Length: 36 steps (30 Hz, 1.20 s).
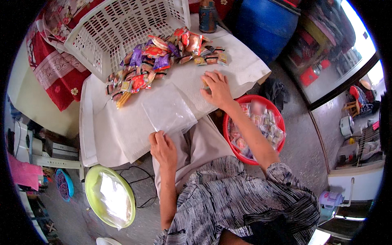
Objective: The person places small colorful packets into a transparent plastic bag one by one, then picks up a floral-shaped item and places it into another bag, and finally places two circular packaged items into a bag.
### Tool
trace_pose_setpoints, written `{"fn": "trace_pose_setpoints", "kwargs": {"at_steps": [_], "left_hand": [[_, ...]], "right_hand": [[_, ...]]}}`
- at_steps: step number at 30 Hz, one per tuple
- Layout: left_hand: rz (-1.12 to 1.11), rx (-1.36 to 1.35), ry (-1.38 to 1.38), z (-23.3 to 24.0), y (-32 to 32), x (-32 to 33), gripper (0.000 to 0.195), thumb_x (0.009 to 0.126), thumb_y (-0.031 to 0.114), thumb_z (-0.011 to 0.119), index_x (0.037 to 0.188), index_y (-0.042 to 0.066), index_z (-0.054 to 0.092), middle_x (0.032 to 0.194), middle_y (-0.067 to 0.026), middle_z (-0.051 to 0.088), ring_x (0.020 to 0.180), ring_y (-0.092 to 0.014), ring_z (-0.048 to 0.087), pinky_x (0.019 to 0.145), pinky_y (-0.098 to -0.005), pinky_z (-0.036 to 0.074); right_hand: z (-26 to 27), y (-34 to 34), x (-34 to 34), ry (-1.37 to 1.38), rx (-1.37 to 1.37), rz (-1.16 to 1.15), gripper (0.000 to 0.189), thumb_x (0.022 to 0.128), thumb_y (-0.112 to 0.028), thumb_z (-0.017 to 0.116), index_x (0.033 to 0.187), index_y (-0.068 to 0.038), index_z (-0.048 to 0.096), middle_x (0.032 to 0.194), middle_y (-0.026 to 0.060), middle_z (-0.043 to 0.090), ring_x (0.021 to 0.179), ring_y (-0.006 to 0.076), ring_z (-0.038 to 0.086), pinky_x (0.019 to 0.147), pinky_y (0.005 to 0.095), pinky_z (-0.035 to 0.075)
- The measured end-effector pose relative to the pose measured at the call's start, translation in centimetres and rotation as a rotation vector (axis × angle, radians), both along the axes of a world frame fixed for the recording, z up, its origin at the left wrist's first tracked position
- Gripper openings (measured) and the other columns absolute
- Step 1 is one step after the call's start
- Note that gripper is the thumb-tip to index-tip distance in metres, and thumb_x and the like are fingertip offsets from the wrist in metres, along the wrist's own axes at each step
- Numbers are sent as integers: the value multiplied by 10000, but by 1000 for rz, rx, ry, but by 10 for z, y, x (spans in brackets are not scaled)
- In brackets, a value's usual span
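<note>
My left hand [163, 148] pinches the near edge of a clear plastic bag [170, 111], which lies flat over the table's front edge and partly above my lap. On the right of the white-covered table [242, 61], my right hand [216, 88] has its fingers curled over a small wrapped item [205, 86], mostly hidden beneath them. Beyond both hands spreads a pile of small wrapped snacks [154, 51] in red, purple and clear wrappers. The pile spills out from the open side of a tilted white plastic basket [92, 43].
A red basin [226, 134] holding filled clear bags stands right of my legs. On the floor at left is a light-green basin [89, 196] with clear plastic bags. A dark jar [208, 19] is at the table's back, beside a blue barrel [265, 27].
</note>
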<state>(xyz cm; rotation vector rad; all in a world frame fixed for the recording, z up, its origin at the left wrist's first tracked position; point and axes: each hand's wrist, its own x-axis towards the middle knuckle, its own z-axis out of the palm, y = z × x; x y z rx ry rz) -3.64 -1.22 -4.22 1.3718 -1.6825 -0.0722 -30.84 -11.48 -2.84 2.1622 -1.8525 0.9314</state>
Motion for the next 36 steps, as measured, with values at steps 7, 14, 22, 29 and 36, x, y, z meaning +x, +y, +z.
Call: {"fn": "trace_pose_setpoints", "kwargs": {"at_steps": [7,14,22,29,36], "left_hand": [[0,4,-7,0,-1,-6,210,789,-47,623,981,15,563,904,-174,558,771,-367,574,659,-440,470],[-9,-11,-35,-2,-5,-12,244,779,-34,626,1004,38,567,903,-170,560,728,-368,589,613,-457,478],[-23,9,13,-1,-2,-12,231,795,-20,613,1010,51,567,888,-170,556,710,-370,591,585,-462,477],[-31,-3,21,-2,-5,-14,178,810,-9,612,969,49,558,857,-161,548,706,-374,584,573,-467,467],[-48,-23,32,0,-8,-20,144,827,18,601,959,50,553,858,-160,551,687,-386,587,574,-475,474]], "right_hand": [[16,44,12,-167,-102,-63,651,731,-346,747,1256,-42,509,1257,176,531,1179,376,480,1016,525,349],[6,35,32,-73,-142,-285,546,685,-267,737,1140,-53,526,1041,163,580,1005,362,532,906,519,377],[0,32,21,-136,-182,-188,457,679,-169,711,1085,-49,539,990,158,592,943,365,561,855,477,414],[15,129,43,-517,5,148,447,656,-93,722,1063,-32,549,999,147,598,921,351,583,846,413,459],[13,162,78,-322,-59,338,469,649,-74,729,1069,-30,525,1038,158,580,961,357,562,898,456,432]]}}
